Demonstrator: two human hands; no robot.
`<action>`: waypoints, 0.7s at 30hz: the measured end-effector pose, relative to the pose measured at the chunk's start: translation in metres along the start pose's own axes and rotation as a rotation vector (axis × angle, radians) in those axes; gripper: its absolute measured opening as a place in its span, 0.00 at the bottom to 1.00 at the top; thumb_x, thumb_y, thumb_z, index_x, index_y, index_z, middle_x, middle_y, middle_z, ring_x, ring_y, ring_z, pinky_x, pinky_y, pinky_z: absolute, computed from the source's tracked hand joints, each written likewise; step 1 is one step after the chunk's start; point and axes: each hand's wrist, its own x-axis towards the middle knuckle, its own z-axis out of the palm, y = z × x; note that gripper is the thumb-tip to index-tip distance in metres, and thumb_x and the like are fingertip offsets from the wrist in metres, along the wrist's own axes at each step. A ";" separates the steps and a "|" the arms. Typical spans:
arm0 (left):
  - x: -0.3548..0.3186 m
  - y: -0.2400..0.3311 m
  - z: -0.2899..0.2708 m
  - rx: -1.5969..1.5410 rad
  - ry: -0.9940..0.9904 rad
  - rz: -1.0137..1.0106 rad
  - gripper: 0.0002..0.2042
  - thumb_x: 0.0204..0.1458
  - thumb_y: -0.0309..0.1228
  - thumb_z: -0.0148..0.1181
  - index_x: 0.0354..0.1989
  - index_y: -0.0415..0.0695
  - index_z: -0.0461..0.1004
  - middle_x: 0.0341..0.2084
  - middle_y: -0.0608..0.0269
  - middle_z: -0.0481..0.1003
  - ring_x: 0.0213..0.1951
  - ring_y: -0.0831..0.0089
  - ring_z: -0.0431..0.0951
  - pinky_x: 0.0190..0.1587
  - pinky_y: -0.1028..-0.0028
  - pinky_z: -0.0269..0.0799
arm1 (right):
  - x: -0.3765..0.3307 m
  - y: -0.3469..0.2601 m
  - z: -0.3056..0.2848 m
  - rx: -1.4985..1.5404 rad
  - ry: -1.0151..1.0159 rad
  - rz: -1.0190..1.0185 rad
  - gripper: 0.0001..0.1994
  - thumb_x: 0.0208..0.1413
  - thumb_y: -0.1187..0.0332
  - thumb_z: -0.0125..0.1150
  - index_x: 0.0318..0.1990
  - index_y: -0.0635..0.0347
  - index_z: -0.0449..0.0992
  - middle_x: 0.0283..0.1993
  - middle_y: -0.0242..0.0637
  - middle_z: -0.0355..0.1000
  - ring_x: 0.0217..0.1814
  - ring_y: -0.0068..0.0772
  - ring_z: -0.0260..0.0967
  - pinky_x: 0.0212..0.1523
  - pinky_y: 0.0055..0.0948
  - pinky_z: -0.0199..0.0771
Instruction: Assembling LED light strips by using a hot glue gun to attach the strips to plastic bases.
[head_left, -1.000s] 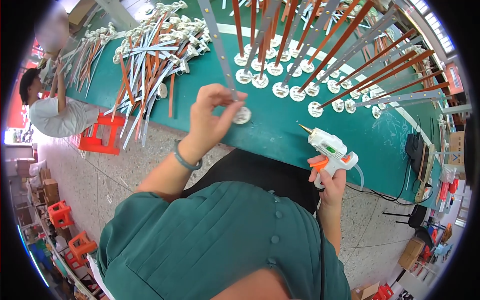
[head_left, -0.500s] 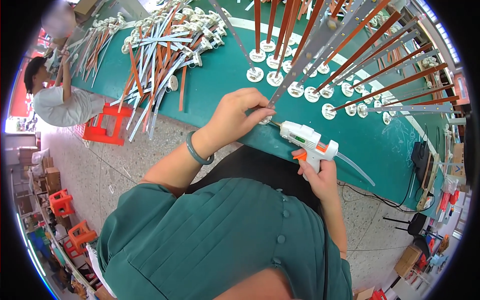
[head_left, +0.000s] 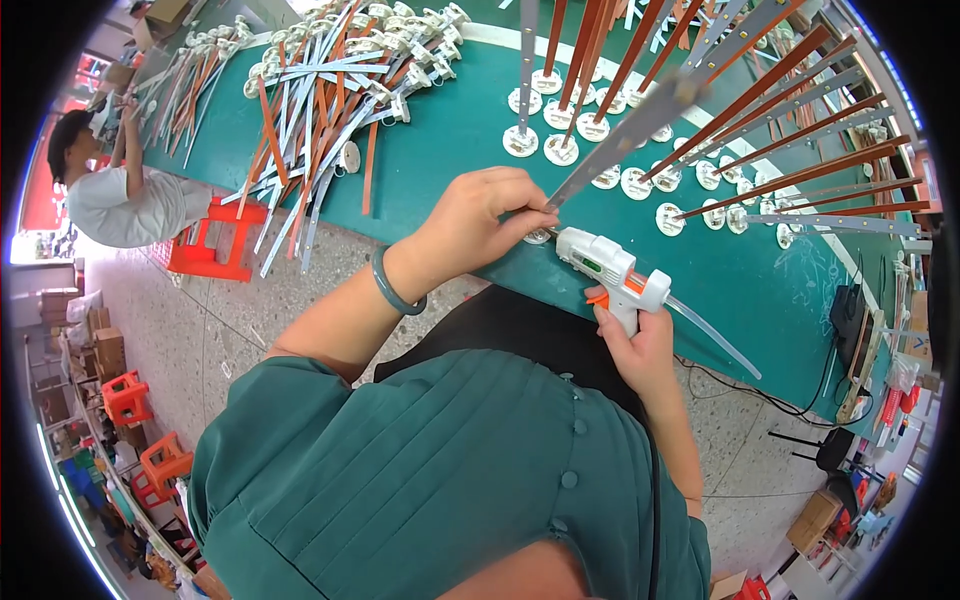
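One white glue gun (head_left: 612, 273), orange trigger, clutched in right hand (head_left: 632, 345); left hand (head_left: 478, 222) pinches grey strip (head_left: 620, 140).

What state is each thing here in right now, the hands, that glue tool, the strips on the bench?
Left hand: closed, pinching a grey metal strip at its round white base.
Right hand: closed on the white hot-glue gun, nozzle at that base.
Translucent glue stick: sticking out of the gun's rear.
Upright orange and grey strips: standing on white discs.
Loose strip pile: lying flat on the green bench.
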 end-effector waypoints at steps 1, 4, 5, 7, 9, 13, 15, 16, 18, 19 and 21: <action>0.000 0.000 0.001 -0.001 0.000 -0.001 0.05 0.46 0.26 0.67 0.27 0.41 0.76 0.24 0.61 0.75 0.28 0.63 0.76 0.30 0.68 0.71 | 0.000 -0.001 0.001 -0.011 0.004 0.001 0.12 0.53 0.77 0.58 0.46 0.67 0.75 0.36 0.37 0.77 0.35 0.24 0.73 0.39 0.25 0.72; 0.000 0.001 0.000 -0.007 -0.005 -0.012 0.05 0.46 0.26 0.67 0.27 0.41 0.76 0.24 0.61 0.76 0.28 0.63 0.76 0.31 0.69 0.71 | 0.000 -0.005 0.002 -0.048 -0.004 0.028 0.11 0.54 0.75 0.59 0.45 0.67 0.75 0.36 0.38 0.77 0.36 0.28 0.74 0.39 0.28 0.73; 0.000 0.001 0.000 -0.009 -0.003 -0.013 0.05 0.46 0.27 0.67 0.27 0.41 0.76 0.24 0.61 0.76 0.28 0.63 0.76 0.31 0.69 0.71 | 0.000 -0.004 0.002 -0.047 -0.003 0.028 0.11 0.54 0.75 0.59 0.45 0.67 0.75 0.36 0.38 0.77 0.36 0.28 0.74 0.39 0.28 0.73; 0.001 0.002 -0.001 -0.011 -0.002 -0.014 0.05 0.46 0.27 0.67 0.27 0.41 0.76 0.24 0.61 0.76 0.28 0.63 0.76 0.31 0.69 0.71 | 0.001 0.000 0.004 -0.177 0.027 -0.068 0.10 0.54 0.73 0.59 0.44 0.66 0.76 0.35 0.41 0.77 0.34 0.36 0.75 0.37 0.32 0.73; 0.001 0.002 -0.001 0.005 -0.007 -0.011 0.05 0.46 0.27 0.67 0.27 0.41 0.76 0.24 0.61 0.76 0.29 0.63 0.76 0.31 0.69 0.72 | 0.002 0.000 0.004 -0.199 0.025 -0.073 0.10 0.54 0.72 0.59 0.43 0.65 0.76 0.34 0.42 0.76 0.33 0.40 0.75 0.36 0.34 0.72; 0.000 0.002 -0.004 0.016 -0.069 -0.054 0.03 0.47 0.25 0.67 0.31 0.43 0.81 0.29 0.63 0.80 0.33 0.67 0.79 0.35 0.72 0.73 | 0.002 0.002 0.006 -0.254 0.034 -0.084 0.08 0.55 0.70 0.58 0.40 0.63 0.75 0.31 0.45 0.74 0.32 0.45 0.74 0.33 0.37 0.71; -0.001 0.002 -0.003 0.034 -0.067 -0.054 0.03 0.47 0.24 0.66 0.31 0.43 0.81 0.29 0.63 0.80 0.33 0.67 0.79 0.35 0.71 0.73 | 0.001 0.003 0.006 -0.281 0.033 -0.091 0.08 0.55 0.70 0.59 0.39 0.63 0.75 0.30 0.45 0.74 0.32 0.46 0.74 0.32 0.37 0.70; -0.001 0.002 -0.003 0.034 -0.068 -0.054 0.03 0.47 0.24 0.66 0.31 0.43 0.81 0.29 0.63 0.80 0.33 0.67 0.79 0.35 0.71 0.73 | 0.001 0.003 0.006 -0.309 0.032 -0.099 0.08 0.55 0.69 0.59 0.38 0.63 0.75 0.30 0.45 0.74 0.31 0.47 0.73 0.32 0.38 0.70; -0.001 0.002 -0.001 0.029 -0.090 -0.006 0.03 0.47 0.24 0.66 0.30 0.42 0.80 0.27 0.63 0.79 0.32 0.66 0.79 0.35 0.71 0.73 | 0.001 0.003 0.006 -0.300 0.031 -0.089 0.08 0.55 0.69 0.59 0.38 0.64 0.75 0.30 0.46 0.74 0.30 0.48 0.73 0.31 0.38 0.70; 0.000 0.003 -0.001 0.029 -0.091 -0.006 0.03 0.47 0.24 0.66 0.30 0.42 0.80 0.27 0.63 0.79 0.32 0.66 0.79 0.35 0.71 0.73 | 0.000 0.002 0.006 -0.291 0.029 -0.081 0.08 0.55 0.69 0.59 0.38 0.64 0.74 0.30 0.46 0.74 0.29 0.48 0.73 0.31 0.39 0.70; 0.004 0.006 -0.001 0.059 -0.093 -0.002 0.03 0.47 0.24 0.66 0.29 0.42 0.79 0.26 0.62 0.78 0.31 0.66 0.79 0.34 0.71 0.73 | -0.001 0.006 0.005 -0.286 0.026 -0.075 0.07 0.55 0.70 0.59 0.38 0.64 0.74 0.29 0.42 0.72 0.29 0.38 0.70 0.31 0.33 0.69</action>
